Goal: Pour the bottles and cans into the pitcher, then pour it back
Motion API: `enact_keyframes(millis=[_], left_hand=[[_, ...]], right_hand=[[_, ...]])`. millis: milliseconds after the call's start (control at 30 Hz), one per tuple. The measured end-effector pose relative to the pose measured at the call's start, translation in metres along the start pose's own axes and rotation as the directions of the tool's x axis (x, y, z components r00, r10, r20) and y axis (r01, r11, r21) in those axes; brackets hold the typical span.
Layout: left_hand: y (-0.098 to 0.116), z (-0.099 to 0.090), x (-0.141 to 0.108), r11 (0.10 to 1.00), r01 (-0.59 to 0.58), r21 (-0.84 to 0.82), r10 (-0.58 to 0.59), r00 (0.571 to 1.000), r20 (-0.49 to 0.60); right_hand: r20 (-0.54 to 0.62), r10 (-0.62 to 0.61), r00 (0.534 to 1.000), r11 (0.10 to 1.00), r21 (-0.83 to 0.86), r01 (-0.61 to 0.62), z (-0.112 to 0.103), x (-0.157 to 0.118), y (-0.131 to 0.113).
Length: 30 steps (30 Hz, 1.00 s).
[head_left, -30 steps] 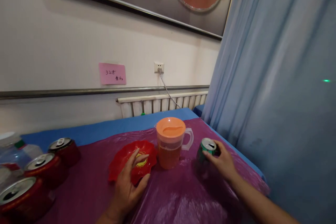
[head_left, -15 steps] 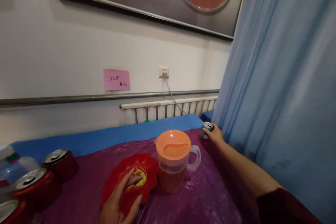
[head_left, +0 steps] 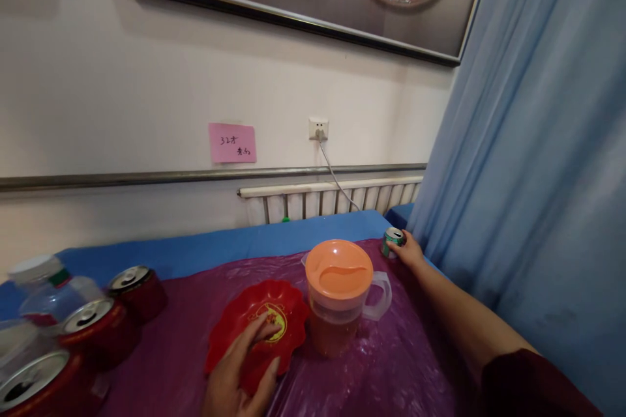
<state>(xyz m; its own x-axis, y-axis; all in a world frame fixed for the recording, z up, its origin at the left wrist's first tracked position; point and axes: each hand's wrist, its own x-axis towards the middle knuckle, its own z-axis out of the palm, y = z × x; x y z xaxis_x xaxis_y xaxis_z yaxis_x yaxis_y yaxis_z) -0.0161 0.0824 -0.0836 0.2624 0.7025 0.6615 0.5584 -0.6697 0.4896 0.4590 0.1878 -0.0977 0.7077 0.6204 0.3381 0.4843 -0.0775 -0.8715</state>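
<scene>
At the far right of the table, my right hand (head_left: 408, 252) is wrapped round a small green drink can (head_left: 392, 242), which stands upright with its top opened. My left hand (head_left: 242, 371) hovers over the near part of a red scalloped plate (head_left: 235, 313) with a yellow printed design; its fingers are apart and hold nothing. Between the two hands stands a clear plastic pitcher (head_left: 337, 332) with an orange lid (head_left: 337, 267), its handle pointing right and amber liquid inside.
Several opened red cans (head_left: 100, 332) and a clear bottle (head_left: 44, 293) with a white cap crowd the left side. Purple plastic sheeting (head_left: 176, 352) covers the blue table (head_left: 205, 244). A blue curtain (head_left: 528, 143) hangs close by my right arm.
The whole view has shifted slightly, so things sit further right and more of the bottle and red cans shows. My right hand stays on the green can; my left hand remains over the plate.
</scene>
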Motion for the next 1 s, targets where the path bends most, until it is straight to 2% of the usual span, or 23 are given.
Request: enact_keyframes(millis=[100,200,233,300,367,400,433,467,500,533,567,600,633,700,833,900,1000], left_hand=[[0.006,0.000,0.001,1.000,-0.020,-0.009,0.020,1.000,-0.011],[0.018,-0.003,0.002,0.998,-0.036,-0.051,0.034,0.998,-0.045],[0.022,-0.004,0.002,0.997,-0.032,-0.071,0.028,0.998,-0.056],[0.030,-0.006,0.003,0.993,-0.010,-0.116,0.001,0.997,-0.077],[0.036,-0.008,0.005,0.986,0.018,-0.169,-0.036,0.994,-0.101],[0.038,-0.010,0.006,0.980,0.031,-0.198,-0.057,0.991,-0.123],[0.040,-0.011,0.007,0.973,0.042,-0.229,-0.076,0.987,-0.143],[0.042,-0.012,0.009,0.966,0.050,-0.255,-0.094,0.982,-0.165],[0.044,-0.014,0.010,0.960,0.054,-0.274,-0.107,0.977,-0.182],[0.046,-0.016,0.011,0.957,0.055,-0.283,-0.114,0.974,-0.194],[0.048,-0.018,0.013,0.957,0.055,-0.284,-0.116,0.972,-0.205],[0.051,-0.021,0.014,0.959,0.053,-0.277,-0.115,0.970,-0.212],[0.053,-0.024,0.016,0.962,0.049,-0.267,-0.110,0.970,-0.217],[0.058,-0.031,0.020,0.967,0.036,-0.251,-0.095,0.969,-0.229],[0.065,-0.043,0.031,0.970,-0.027,-0.243,-0.049,0.952,-0.301],[0.066,-0.045,0.037,0.957,-0.040,-0.288,-0.067,0.934,-0.352],[0.068,-0.045,0.046,0.918,-0.016,-0.396,-0.151,0.910,-0.387]], right_hand=[[-0.044,0.036,0.998,0.999,0.038,-0.034,-0.020,-0.013,-0.008],[-0.111,0.035,0.993,0.996,0.090,-0.025,-0.052,-0.054,-0.016],[-0.109,0.022,0.994,0.994,0.111,-0.009,-0.064,-0.076,-0.020],[-0.034,-0.036,0.999,0.986,0.160,0.042,-0.086,-0.131,-0.034],[0.145,-0.157,0.977,0.969,0.215,0.123,-0.104,-0.195,-0.058],[0.287,-0.296,0.911,0.940,0.259,0.223,-0.109,-0.227,-0.073],[0.396,-0.415,0.819,0.901,0.304,0.310,-0.112,-0.257,-0.091],[0.525,-0.509,0.682,0.860,0.346,0.376,-0.112,-0.284,-0.108],[0.643,-0.572,0.509,0.818,0.399,0.414,-0.109,-0.307,-0.126],[0.722,-0.608,0.331,0.777,0.454,0.436,-0.104,-0.326,-0.141],[0.765,-0.612,0.198,0.751,0.485,0.448,-0.098,-0.341,-0.154],[0.795,-0.598,0.100,0.738,0.498,0.454,-0.091,-0.353,-0.164],[0.817,-0.576,0.031,0.732,0.498,0.465,-0.084,-0.362,-0.170],[0.850,-0.526,-0.032,0.730,0.470,0.496,-0.071,-0.375,-0.174],[0.880,-0.465,-0.098,0.708,0.436,0.555,-0.058,-0.386,-0.160],[0.892,-0.430,-0.140,0.700,0.427,0.573,-0.056,-0.387,-0.153],[0.909,-0.385,-0.157,0.705,0.400,0.586,-0.058,-0.387,-0.149]])
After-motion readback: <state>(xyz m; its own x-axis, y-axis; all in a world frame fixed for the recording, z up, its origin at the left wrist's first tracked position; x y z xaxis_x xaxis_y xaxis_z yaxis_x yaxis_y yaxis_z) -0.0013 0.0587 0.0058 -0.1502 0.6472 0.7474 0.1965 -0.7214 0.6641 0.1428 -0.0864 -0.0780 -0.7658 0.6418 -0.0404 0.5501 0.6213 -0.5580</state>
